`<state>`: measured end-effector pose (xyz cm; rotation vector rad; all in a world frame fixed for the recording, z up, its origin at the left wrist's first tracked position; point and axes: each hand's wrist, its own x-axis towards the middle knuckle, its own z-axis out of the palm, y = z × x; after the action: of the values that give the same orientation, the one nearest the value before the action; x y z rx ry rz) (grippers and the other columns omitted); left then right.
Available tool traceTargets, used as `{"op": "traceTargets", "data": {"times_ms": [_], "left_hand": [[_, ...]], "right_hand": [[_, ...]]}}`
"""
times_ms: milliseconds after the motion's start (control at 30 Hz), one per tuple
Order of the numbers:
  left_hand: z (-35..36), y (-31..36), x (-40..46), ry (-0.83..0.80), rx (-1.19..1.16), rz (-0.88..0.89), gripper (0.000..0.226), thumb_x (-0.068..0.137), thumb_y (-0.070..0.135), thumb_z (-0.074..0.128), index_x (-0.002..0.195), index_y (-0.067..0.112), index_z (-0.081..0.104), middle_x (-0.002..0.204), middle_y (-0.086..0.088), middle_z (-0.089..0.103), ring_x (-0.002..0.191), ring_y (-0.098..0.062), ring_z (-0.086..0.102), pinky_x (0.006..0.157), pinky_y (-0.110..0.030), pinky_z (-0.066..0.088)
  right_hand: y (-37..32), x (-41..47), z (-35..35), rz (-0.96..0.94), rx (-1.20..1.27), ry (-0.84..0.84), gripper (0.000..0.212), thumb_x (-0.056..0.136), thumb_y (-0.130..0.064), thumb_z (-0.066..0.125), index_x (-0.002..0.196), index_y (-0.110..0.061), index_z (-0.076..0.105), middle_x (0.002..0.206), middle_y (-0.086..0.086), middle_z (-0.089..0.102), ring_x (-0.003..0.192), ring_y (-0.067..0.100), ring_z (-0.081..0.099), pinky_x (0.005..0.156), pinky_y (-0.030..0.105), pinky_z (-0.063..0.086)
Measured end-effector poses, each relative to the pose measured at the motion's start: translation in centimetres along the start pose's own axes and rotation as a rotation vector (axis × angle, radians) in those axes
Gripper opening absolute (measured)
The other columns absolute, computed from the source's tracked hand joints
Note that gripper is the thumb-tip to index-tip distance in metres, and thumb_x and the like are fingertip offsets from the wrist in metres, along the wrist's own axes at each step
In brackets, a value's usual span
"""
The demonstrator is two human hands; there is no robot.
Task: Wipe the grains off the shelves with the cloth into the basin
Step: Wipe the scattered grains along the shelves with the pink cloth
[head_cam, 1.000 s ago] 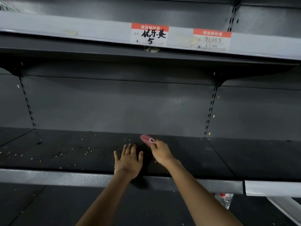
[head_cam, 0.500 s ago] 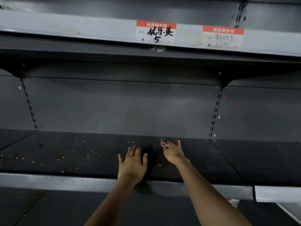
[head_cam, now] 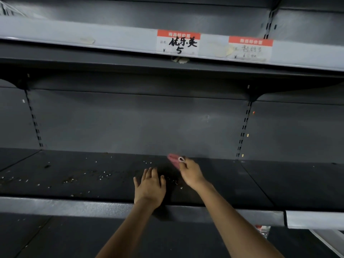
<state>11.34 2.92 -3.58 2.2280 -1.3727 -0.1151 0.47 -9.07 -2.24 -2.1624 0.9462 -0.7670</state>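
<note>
The dark middle shelf (head_cam: 232, 185) carries scattered pale grains (head_cam: 104, 175), mostly left of my hands, and a few more grains (head_cam: 175, 181) lie between them. My right hand (head_cam: 191, 174) grips a small pink cloth (head_cam: 173, 159), held at the back of the shelf. My left hand (head_cam: 149, 185) lies flat on the shelf with straight fingers, just left of the right hand. No basin is in view.
An upper shelf rail (head_cam: 93, 37) with two red-and-white price labels (head_cam: 178, 42) hangs overhead. Slotted uprights (head_cam: 243, 127) run down the back panel. A lower shelf (head_cam: 55, 237) lies below, with a plastic packet (head_cam: 263, 230) at the right.
The right hand swung the cloth down and right half a second ago, and now it is back up at the left. The left hand has stayed flat on the shelf.
</note>
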Motion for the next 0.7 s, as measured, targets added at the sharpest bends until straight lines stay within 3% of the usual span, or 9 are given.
{"op": "traceTargets", "data": {"times_ms": [67,133,300,367,433,700], "left_hand": [[0.0,0.0,-0.1,-0.026,0.012,-0.011,0.055,0.099,0.038,0.022,0.148,0.013,0.019,0.156,-0.002,0.019,0.146,-0.016,0.005,0.117,-0.049,0.002],[0.0,-0.1,-0.2,-0.051,0.028,0.004,0.054,0.099,0.036,0.023,0.148,0.013,0.019,0.157,-0.002,0.017,0.146,-0.017,0.004,0.117,-0.05,0.001],[-0.4,-0.4,-0.7,-0.069,0.135,0.109,0.054,0.099,0.033,0.022,0.149,0.015,0.016,0.158,0.001,0.012,0.146,-0.014,0.0,0.117,-0.05,-0.004],[-0.5,-0.6,-0.9,-0.072,0.157,0.129,0.054,0.099,0.034,0.021,0.15,0.017,0.015,0.158,0.002,0.011,0.146,-0.013,-0.001,0.116,-0.05,-0.006],[-0.6,-1.1,-1.1,-0.083,0.18,0.138,0.054,0.099,0.035,0.02,0.15,0.018,0.015,0.158,0.003,0.009,0.146,-0.012,-0.003,0.116,-0.052,-0.006],[-1.4,-2.3,-1.3,-0.128,0.215,0.161,0.054,0.099,0.036,0.018,0.15,0.02,0.012,0.159,0.005,0.005,0.145,-0.012,-0.006,0.113,-0.056,-0.008]], "right_hand": [[0.5,-1.1,-2.1,0.038,-0.065,0.132,0.04,0.096,-0.021,0.034,0.125,-0.031,0.059,0.127,-0.009,0.061,0.115,0.012,0.058,0.103,0.032,0.044],[1.2,-2.5,-4.0,0.122,-0.193,0.206,0.037,0.096,-0.024,0.035,0.126,-0.024,0.057,0.122,0.0,0.064,0.106,0.021,0.063,0.092,0.036,0.05],[1.7,-7.3,-7.1,0.318,-0.288,0.207,0.031,0.099,-0.027,0.036,0.119,-0.011,0.054,0.114,0.013,0.063,0.102,0.031,0.06,0.082,0.034,0.048],[1.8,-8.8,-6.8,0.39,-0.372,0.139,0.033,0.099,-0.022,0.036,0.126,-0.008,0.049,0.124,0.016,0.056,0.115,0.032,0.052,0.096,0.037,0.043],[1.5,-9.6,-5.8,0.418,-0.517,0.085,0.04,0.097,-0.02,0.036,0.134,-0.007,0.043,0.138,0.014,0.045,0.129,0.029,0.039,0.112,0.036,0.025],[-3.6,-9.0,1.6,0.42,-0.542,0.044,0.05,0.094,-0.025,0.037,0.139,-0.002,0.036,0.145,0.016,0.036,0.136,0.03,0.031,0.117,0.036,0.018]]}}
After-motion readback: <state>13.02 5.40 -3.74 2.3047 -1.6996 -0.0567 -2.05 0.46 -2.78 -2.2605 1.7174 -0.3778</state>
